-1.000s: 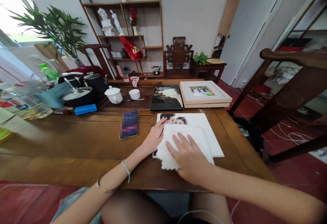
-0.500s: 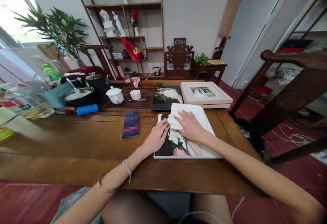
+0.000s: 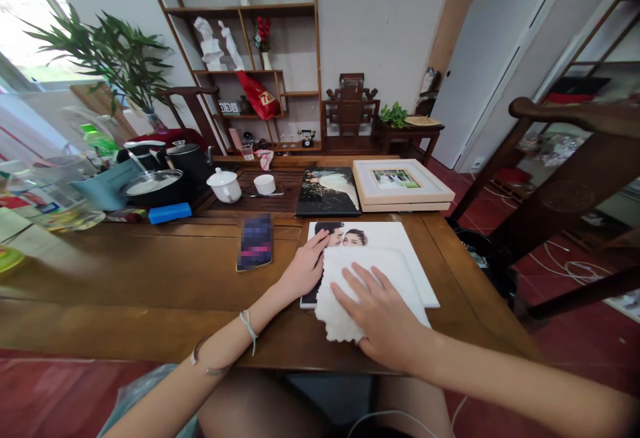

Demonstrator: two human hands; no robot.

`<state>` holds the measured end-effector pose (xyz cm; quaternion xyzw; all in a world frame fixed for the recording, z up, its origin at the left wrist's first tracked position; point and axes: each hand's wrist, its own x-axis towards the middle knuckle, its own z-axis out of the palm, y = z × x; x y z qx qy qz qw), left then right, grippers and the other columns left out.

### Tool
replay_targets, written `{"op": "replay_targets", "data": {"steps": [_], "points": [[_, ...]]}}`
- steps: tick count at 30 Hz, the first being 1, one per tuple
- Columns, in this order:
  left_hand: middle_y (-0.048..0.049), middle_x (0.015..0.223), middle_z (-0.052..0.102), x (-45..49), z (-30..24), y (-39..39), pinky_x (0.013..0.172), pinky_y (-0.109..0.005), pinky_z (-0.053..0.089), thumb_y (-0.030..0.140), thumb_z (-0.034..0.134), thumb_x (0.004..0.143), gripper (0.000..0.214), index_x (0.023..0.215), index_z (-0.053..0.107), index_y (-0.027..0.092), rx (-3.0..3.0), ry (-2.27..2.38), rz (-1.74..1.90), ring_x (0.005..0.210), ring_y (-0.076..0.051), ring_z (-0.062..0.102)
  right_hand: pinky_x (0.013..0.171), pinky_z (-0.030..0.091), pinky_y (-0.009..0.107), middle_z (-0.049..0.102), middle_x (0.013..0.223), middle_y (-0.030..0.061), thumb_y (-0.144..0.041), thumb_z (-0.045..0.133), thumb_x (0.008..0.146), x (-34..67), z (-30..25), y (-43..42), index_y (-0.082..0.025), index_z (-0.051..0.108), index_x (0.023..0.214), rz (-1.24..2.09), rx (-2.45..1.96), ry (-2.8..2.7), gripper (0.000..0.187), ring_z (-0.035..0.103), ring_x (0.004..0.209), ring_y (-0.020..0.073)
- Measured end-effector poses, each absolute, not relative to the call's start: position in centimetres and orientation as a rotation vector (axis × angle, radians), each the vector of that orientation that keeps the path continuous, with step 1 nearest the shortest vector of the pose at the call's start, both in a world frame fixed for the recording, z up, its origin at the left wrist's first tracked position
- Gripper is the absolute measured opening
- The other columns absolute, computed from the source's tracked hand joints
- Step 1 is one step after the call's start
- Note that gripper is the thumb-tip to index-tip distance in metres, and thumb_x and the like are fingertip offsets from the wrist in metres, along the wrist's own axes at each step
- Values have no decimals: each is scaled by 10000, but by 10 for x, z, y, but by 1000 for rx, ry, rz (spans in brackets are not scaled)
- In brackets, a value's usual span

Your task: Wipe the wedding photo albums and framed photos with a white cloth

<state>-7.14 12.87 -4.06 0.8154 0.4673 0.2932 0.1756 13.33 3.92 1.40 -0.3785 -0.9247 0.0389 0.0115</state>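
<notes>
A wedding photo panel (image 3: 410, 241) with a white ground lies flat on the wooden table; it shows a couple. My left hand (image 3: 306, 266) rests on the panel's left edge, fingers stretched out and holding nothing. Under my right hand (image 3: 380, 308) is a white cloth (image 3: 400, 266) with a wavy edge. The fingers of that hand are spread and press flat on the cloth. The cloth covers the lower part of the panel and hangs over its near edge. My right thumb is partly hidden at the cloth's near edge.
Behind the panel lie a dark photo panel (image 3: 327, 191) and a pale framed picture (image 3: 405, 185). A phone (image 3: 255, 243) is to the left. Farther back stand a lidded white teacup (image 3: 224, 185), a small white cup (image 3: 265, 184), a blue box (image 3: 170, 213) and a black pan (image 3: 153, 188).
My right hand has pulled the cloth toward me, from the panel's far edge to its near edge. The faces on the print are now uncovered. My left hand stays nearly in place.
</notes>
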Motion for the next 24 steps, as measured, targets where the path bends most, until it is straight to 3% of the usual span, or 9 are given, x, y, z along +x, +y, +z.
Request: {"op": "replay_targets", "data": {"steps": [7, 13, 24], "points": [[-146, 1485, 416, -70, -39, 129, 1131, -493, 345, 239, 355, 967, 422, 1352, 497, 139, 2331, 1333, 813, 1397, -268, 363, 1137, 181, 534, 346, 1524, 172, -175, 556, 763, 144, 11, 122, -172, 377, 1463, 42, -1316, -2780, 722, 247, 1418, 346], [-132, 1488, 417, -70, -43, 130, 1142, -456, 334, 275, 345, 985, 423, 1366, 476, 147, 2340, 1386, 812, 1395, -243, 370, 1131, 192, 526, 343, 1523, 171, -145, 489, 794, 149, 13, 161, -136, 401, 1444, 27, -1356, -2739, 657, 245, 1417, 333], [-139, 1503, 392, -68, -37, 128, 1154, -463, 313, 280, 313, 987, 457, 1387, 452, 108, 2322, 1402, 737, 1413, -241, 335, 1127, 166, 613, 302, 1527, 233, -175, 602, 742, 148, 13, 52, -123, 340, 1470, 66, -1233, -2889, 776, 180, 1423, 423]]}}
